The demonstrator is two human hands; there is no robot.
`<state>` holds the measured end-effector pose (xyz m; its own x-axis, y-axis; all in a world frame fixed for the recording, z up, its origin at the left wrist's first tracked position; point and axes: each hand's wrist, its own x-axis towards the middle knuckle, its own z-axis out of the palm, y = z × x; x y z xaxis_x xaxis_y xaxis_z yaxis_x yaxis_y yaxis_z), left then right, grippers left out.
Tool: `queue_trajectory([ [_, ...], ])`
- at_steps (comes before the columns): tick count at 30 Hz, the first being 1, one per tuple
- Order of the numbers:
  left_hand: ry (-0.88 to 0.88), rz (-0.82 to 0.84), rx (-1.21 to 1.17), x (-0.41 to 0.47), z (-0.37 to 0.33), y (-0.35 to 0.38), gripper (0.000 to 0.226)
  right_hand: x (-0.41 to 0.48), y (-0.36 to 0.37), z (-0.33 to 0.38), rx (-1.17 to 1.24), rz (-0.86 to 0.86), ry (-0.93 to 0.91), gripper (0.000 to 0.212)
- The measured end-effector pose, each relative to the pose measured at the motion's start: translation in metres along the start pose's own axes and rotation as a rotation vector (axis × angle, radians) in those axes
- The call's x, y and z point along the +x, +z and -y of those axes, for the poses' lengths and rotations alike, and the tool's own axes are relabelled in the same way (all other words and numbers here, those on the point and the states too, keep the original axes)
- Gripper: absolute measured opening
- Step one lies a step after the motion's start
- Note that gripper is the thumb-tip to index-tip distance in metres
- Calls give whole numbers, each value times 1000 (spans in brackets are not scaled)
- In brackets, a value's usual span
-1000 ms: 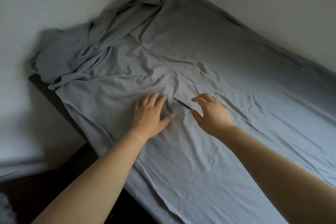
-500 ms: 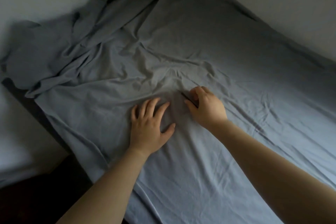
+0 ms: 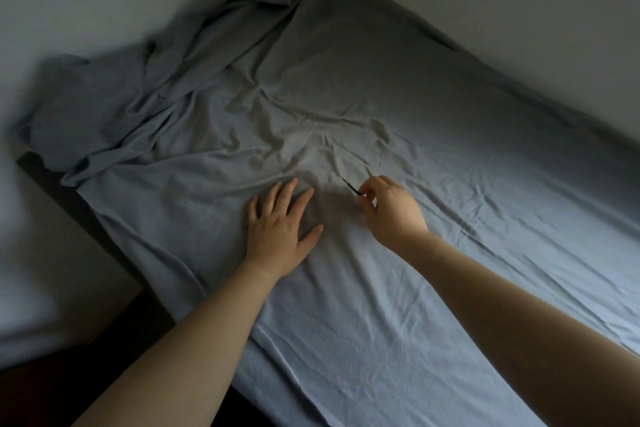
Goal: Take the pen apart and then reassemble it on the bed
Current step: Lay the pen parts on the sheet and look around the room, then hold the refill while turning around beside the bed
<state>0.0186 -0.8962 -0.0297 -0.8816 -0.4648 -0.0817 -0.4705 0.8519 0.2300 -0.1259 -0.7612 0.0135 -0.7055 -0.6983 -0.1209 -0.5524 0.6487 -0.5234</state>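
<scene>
The pen (image 3: 350, 186) shows only as a thin dark sliver; its near end is hidden inside the pinch of the right hand (image 3: 391, 210), and it is too small to tell parts or colour. Both forearms are cut off by the bottom edge. The bed (image 3: 450, 156) runs out past the right edge.

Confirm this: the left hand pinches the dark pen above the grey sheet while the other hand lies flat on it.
Wrong hand. The head view shows the right hand pinching the dark pen above the grey sheet, while the left hand lies flat on it.
</scene>
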Motion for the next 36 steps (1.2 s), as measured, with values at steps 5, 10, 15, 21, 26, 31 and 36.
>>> queue_trajectory([
  [5,30,29,-53,-31,-20,-42,68,-47,-31,10,38,-42,-44,14],
  [10,47,-37,-58,-102,-61,-85,67,-131,-66,18,107,-130,-114,11],
  [15,-11,-12,-134,-200,-127,-97,70,-249,-91,1,160,-155,-125,7],
  [21,-18,33,-214,-331,-198,-90,69,-387,-104,-24,168,-81,-134,6],
  [26,49,59,-189,-393,-234,-98,71,-473,-115,-44,181,-133,-55,6],
  [31,233,177,-117,-397,-268,-93,70,-525,-124,-64,193,-282,135,5],
  [36,468,269,-49,-366,-301,-91,73,-547,-127,-68,179,-434,319,5],
])
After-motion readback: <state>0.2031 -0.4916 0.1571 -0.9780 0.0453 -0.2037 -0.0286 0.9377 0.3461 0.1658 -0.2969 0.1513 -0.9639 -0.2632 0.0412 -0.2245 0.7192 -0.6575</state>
